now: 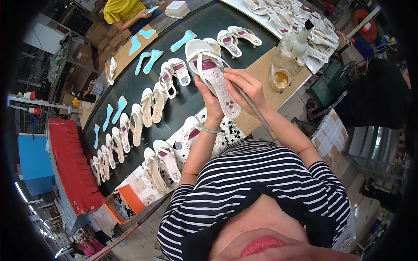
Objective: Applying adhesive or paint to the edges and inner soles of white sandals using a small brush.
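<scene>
Fingers [208, 89] of left hand [212, 102] vanish behind white sandal [209, 69].

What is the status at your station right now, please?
Left hand grips white sandal, raised over belt. Right hand holds brush stick against its insole. Glue bottle at right; nothing blocking.

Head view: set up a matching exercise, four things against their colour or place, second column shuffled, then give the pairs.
Things:
1. sandal
2. brush
3. glue bottle
4. insoles

Places or colours:
A. light blue, lying flat on the dark belt
B. thin stick in the right hand
C. white, held up by the left hand
D. standing on the tan board, right of the hands

Pairs: 1-C, 2-B, 3-D, 4-A
</scene>
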{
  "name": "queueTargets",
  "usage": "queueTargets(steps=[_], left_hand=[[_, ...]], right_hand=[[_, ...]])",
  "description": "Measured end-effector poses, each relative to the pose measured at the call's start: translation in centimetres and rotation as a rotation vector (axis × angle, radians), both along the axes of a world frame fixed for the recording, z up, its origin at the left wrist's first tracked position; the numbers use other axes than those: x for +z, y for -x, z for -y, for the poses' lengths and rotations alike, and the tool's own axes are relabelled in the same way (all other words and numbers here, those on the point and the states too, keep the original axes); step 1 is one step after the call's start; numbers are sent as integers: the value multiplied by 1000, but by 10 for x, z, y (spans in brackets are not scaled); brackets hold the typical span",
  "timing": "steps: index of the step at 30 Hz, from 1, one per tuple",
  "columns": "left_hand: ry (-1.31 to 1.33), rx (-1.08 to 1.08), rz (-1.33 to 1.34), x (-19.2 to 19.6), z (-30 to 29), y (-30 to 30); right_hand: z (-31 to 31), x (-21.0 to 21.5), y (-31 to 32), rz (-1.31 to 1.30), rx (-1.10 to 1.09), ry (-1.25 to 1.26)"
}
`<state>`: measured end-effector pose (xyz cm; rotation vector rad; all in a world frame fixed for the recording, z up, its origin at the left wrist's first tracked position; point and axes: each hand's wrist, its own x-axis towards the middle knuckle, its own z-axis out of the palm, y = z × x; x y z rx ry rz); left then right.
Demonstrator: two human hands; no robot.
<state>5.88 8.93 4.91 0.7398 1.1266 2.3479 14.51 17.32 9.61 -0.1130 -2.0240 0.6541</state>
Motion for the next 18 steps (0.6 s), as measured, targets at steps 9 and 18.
queueTargets(steps=[9,18], left_hand=[[31,48,-16,-8,-1,2],[40,93,-72,-9,-1,1]], right_hand=[[0,4,3,-5,-43,17],[0,15,0,-3,-24,107]])
